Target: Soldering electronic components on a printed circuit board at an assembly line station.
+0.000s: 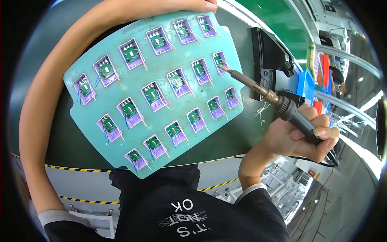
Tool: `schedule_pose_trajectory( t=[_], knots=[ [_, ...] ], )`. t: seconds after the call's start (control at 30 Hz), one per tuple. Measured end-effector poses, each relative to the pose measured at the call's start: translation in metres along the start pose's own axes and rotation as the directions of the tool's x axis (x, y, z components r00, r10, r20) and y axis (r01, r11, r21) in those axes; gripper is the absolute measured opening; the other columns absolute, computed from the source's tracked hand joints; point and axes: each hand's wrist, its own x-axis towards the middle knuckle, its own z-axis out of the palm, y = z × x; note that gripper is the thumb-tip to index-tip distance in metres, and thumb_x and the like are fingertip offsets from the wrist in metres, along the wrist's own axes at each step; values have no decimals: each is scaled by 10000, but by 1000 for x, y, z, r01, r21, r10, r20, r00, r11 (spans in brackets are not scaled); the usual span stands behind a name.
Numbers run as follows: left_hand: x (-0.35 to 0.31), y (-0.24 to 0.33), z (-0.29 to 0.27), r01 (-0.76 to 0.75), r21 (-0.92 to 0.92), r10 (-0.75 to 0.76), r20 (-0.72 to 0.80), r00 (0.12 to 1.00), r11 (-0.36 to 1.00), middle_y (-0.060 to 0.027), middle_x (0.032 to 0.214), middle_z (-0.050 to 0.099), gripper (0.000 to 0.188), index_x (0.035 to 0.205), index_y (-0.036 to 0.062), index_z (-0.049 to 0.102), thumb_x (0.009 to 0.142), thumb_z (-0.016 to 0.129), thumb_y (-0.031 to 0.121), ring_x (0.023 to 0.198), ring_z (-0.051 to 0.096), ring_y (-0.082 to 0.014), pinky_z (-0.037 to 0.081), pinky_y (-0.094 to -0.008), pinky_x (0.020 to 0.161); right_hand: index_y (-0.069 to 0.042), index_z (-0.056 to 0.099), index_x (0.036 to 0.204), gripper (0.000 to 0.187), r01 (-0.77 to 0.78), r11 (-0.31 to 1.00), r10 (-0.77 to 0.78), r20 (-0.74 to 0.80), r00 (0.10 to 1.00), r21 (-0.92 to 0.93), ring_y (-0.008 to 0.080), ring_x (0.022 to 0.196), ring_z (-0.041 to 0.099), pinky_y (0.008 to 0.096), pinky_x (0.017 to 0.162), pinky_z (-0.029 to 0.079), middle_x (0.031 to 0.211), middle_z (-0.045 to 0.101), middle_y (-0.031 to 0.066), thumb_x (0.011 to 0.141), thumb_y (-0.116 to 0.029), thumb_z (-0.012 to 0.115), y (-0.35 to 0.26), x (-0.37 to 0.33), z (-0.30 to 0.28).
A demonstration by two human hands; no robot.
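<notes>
My right hand is closed around the black handle of a soldering iron. Its tip reaches the lower right of a small green circuit board in a purple housing, by the board's wires; whether they touch is unclear. Several such housings sit in rows in the pockets of a teal tray. Each holds a green board, most with thin red or blue wires hanging out. My left arm curves around the tray's left side, and my left hand rests at its far edge, its fingers mostly cut off by the picture's edge.
The tray lies on a dark green worktable and juts over its near edge. Right of it stand a black box-like device, loose white wires and a blue bin. A black cord trails from the iron.
</notes>
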Motion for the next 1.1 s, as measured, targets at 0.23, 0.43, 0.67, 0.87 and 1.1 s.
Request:
schedule_pose_trajectory(
  t=[0.23,0.43,0.67,0.87,1.1],
  knots=[
    [3,-5,7,66,-93,-68,-17,998,994,-43,953,690,190,1034,-6,690,943,665,159,900,609,-112,489,-284,831,-86,492,799,338,16,1000,-16,-21,1000,20,31,367,235,194,374,196,523,320,-44,1023,-316,387,7,-15,11],
    [4,-7,7,83,-73,-84,-15,996,994,-41,975,690,198,1054,4,691,942,666,166,902,609,-115,488,-287,837,-34,474,846,343,103,990,-126,258,958,98,107,393,291,257,370,234,561,368,6,1033,-318,433,5,-27,17],
    [0,0,3,74,44,-71,-50,996,996,-42,935,684,242,1031,-7,691,947,657,217,874,598,-107,484,-283,817,-58,483,840,326,56,997,-69,263,962,57,114,370,274,263,373,239,550,381,10,1033,-307,402,9,-30,24],
    [4,-6,4,21,-2,-21,-5,1000,1000,-44,880,679,265,1010,-12,695,949,652,242,824,590,-107,483,-276,777,-54,490,850,322,51,998,-56,279,959,26,103,371,293,252,364,248,552,393,18,1035,-303,404,8,-30,24],
    [1,-2,3,27,41,-26,-22,999,999,-45,869,681,300,1019,-17,695,945,654,271,808,591,-110,488,-280,758,-51,488,872,300,92,995,-101,311,945,46,109,370,319,241,359,259,546,384,23,1032,-289,402,9,-31,23]
  ],
)
